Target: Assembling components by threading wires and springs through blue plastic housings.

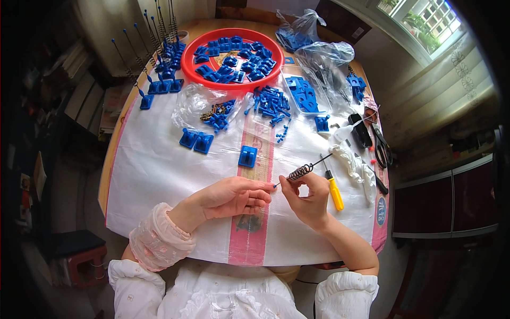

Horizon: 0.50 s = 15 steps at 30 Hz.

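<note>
My right hand (308, 199) is closed in a pinch on a thin dark wire rod with a black coil spring (300, 171) around it. The rod slants up to the right, its far end sticking out past my fingers. At its lower left end is a small blue bead (275, 186), pinched at the fingertips of my left hand (236, 196); the other left fingers curl loosely. Just beyond my hands a blue plastic base with a raised clip (248, 157) lies on the white sheet (175, 159). A yellow-handled screwdriver (334, 192) rests beside my right hand.
A red round tray (186, 68) of blue bases stands at the back. Left of it are bases with upright spring rods (159, 64). Blue pegs (272, 102), a clear box (311, 112) of blue plates, plastic bags (324, 58), a white glove (358, 170) and black scissors (381, 149) lie around.
</note>
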Available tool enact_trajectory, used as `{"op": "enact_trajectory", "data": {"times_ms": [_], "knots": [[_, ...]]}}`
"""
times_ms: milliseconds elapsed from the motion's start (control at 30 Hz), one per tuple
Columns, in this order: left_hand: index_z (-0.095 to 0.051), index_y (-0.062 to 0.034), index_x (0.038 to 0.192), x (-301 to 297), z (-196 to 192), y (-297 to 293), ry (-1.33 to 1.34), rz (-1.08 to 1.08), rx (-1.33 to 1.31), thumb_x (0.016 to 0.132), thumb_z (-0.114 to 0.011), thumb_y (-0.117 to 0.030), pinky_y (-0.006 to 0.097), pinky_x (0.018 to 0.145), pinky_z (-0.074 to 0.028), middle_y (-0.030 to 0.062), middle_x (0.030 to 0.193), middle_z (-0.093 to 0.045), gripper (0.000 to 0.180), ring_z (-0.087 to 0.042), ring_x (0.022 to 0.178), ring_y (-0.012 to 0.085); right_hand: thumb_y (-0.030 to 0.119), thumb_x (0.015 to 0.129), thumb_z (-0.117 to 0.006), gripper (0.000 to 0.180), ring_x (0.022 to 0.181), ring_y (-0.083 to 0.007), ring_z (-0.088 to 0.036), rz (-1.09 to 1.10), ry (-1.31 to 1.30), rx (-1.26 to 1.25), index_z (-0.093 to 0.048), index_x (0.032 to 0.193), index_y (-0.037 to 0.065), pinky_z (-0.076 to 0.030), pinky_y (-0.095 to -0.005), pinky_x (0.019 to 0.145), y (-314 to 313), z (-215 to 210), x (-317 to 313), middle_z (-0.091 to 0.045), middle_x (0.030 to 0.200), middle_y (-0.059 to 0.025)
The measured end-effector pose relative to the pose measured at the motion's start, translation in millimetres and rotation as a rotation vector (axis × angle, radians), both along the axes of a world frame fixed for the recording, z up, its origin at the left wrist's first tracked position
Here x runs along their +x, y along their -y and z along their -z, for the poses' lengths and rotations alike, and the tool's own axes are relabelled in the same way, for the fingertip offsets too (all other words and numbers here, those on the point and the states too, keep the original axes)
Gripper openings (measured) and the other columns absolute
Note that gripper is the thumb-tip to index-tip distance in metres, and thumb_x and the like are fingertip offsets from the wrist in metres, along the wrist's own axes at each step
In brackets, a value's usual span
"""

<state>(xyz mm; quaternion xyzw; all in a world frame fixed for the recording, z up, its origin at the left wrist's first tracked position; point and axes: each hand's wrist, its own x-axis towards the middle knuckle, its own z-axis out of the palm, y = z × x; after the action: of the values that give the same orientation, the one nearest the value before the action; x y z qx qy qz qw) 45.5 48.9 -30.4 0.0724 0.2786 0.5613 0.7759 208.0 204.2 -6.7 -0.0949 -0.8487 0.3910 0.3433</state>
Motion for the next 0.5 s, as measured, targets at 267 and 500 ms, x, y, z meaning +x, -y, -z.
{"op": "enact_trajectory", "data": {"times_ms": [267,500], "knots": [[-0.057,-0.0021,0.130,0.3,0.5,0.1,0.003,0.006,-0.010,0.105,-0.059,-0.026,0.027,0.084,-0.057,0.0050,0.104,-0.070,0.035,-0.068,0.096,0.0120,-0.003,0.083,-0.077,0.019,0.050,-0.0105,-0.058,-0.009,-0.011,-0.006,-0.061,0.074,0.003,-0.043,-0.0253,0.047,0.8,-1.2,-1.4,-0.060,0.060,-0.0037],[-0.049,0.0033,0.142,-0.7,1.8,1.4,-0.013,0.019,-0.011,0.108,-0.052,-0.023,0.030,0.089,-0.054,0.0052,0.106,-0.068,0.044,-0.064,0.098,0.0128,-0.006,0.081,-0.077,0.020,0.049,-0.0108,-0.056,-0.036,-0.031,0.051,-0.061,0.072,0.001,-0.041,-0.0243,0.048,-1.7,3.1,0.2,-0.060,0.060,-0.0039]]}}
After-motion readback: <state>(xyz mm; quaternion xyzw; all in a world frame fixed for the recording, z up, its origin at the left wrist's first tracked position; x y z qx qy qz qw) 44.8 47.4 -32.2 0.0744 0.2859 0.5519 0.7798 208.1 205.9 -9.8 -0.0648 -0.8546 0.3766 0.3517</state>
